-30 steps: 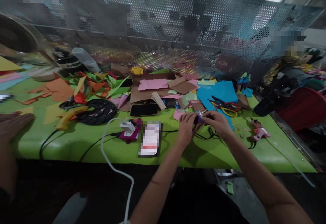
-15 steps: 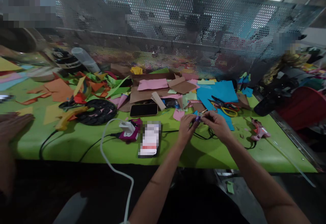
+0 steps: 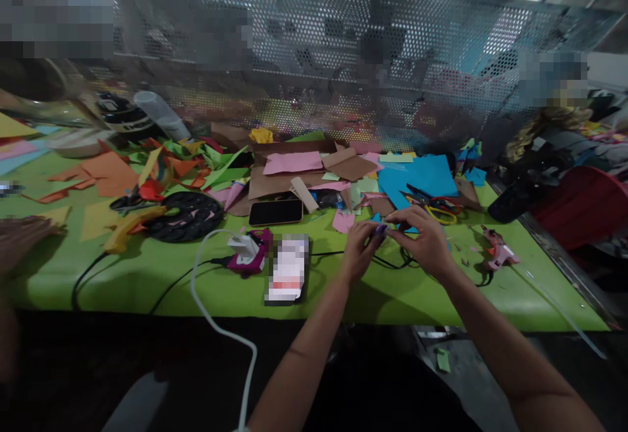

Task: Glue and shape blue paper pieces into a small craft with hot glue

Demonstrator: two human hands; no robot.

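My left hand [image 3: 360,249] pinches a small shiny purple object [image 3: 379,230], too small to name, above the green table. Close beside it, my right hand [image 3: 426,239] has thumb and fingers closed in a pinch at the object's right end; what lies between those fingertips is hard to make out. Beneath the hands runs a black cable [image 3: 392,263]. Just beyond them lie a blue paper sheet [image 3: 417,177], a pink paper scrap [image 3: 343,221] and yellow-handled scissors or pliers [image 3: 439,215].
A lit phone [image 3: 287,268], a dark phone [image 3: 275,212] and a magenta power strip [image 3: 251,258] with a white plug lie left of centre. Pink glue gun [image 3: 500,253] sits right, yellow-handled glue gun [image 3: 132,226] left. Another person's hand [image 3: 29,239] rests far left. Perforated metal panel [image 3: 314,59] stands behind.
My right hand has shifted slightly up, its fingers lifting a little from the purple object. My left hand stays nearly in place, still holding it.
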